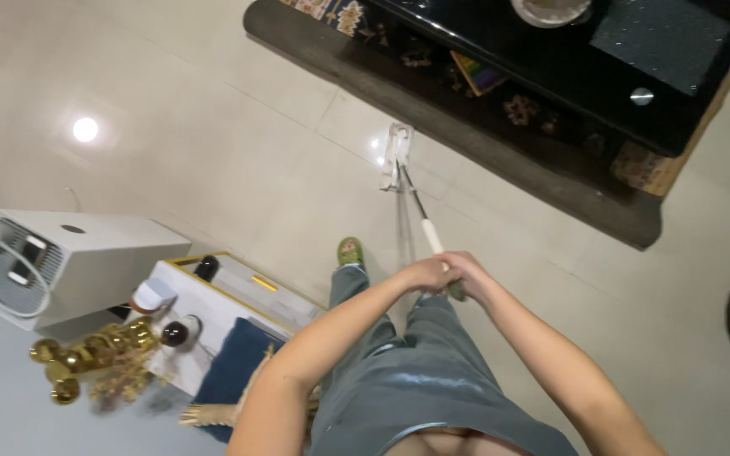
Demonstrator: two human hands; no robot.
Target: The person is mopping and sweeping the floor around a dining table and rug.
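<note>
Both forearms reach down and forward from the bottom edge of the head view and meet at the upper end of a mop handle [426, 226]. At that meeting point the left hand [424, 274] and the right hand [469, 272] are each wrapped tightly round the shaft, pressed against one another, with the dark end of the grip poking out just beneath the right hand. From the hands the thin handle, white nearest them and metallic farther down, slants away to a flat white mop head [395, 157], which rests on the pale glossy floor tiles [238, 135] just short of a dark rug [500, 160]. Grey trousers [416, 371] fill the space under the arms, and one foot in a green slipper [350, 251] stands on the tiles to the left of the handle. On the rug stands a black glossy low table [568, 59] with patterned items on its lower shelf. Off to the person's left sit a white boxy appliance with a vent [86, 262], a white cabinet with a yellow edge [230, 291] bearing small dark round things, a gold ornament [95, 355] and a dark blue cloth [234, 367]. A ceiling light's reflection [85, 129] glows on the floor.
</note>
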